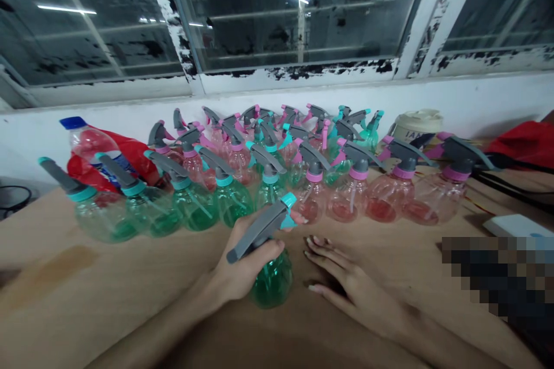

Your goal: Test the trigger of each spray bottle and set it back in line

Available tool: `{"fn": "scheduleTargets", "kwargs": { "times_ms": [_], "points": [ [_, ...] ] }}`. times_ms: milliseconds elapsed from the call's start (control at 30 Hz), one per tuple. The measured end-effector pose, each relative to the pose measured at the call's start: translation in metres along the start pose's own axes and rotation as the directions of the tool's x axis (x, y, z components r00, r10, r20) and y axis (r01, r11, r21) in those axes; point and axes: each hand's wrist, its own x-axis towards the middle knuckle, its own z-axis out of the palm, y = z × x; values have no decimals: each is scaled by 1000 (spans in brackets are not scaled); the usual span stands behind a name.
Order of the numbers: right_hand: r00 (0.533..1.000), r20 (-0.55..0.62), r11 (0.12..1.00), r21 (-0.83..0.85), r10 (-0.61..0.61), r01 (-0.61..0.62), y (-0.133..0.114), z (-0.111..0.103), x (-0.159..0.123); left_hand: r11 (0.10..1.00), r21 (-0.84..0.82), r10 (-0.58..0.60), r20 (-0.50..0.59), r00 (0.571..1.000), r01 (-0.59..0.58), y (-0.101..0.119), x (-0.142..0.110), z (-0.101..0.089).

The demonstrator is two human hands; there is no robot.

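My left hand (242, 265) is wrapped round the neck of a green spray bottle (273, 283) with a grey and turquoise trigger head. The bottle is slightly tilted, in front of the front row. Just to its right, my right hand (341, 279) lies on the table with fingers stretched out and holds nothing. Beyond my hands, a front row holds several green spray bottles (194, 206) on the left and several pink spray bottles (350, 199) on the right. More bottles stand behind them, partly hidden.
At the back left, a clear bottle with a blue cap (73, 123) leans by a red bag (141, 155). A whitish tub (419, 124) and black cables (515, 164) lie right, beside a white box (519, 229). A wall with windows (285, 17) bounds the wooden table (142, 294).
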Motion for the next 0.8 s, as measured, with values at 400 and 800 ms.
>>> {"fn": "scheduleTargets", "kwargs": {
  "times_ms": [400,800],
  "points": [
    [1000,13,999,33,14,-15,-1,-2,0,995,99,0,14,1000,-1,1,2,0],
    [1000,14,999,39,19,-19,1,-2,0,982,181,54,-50,997,-44,8,4,9]
  ]
}}
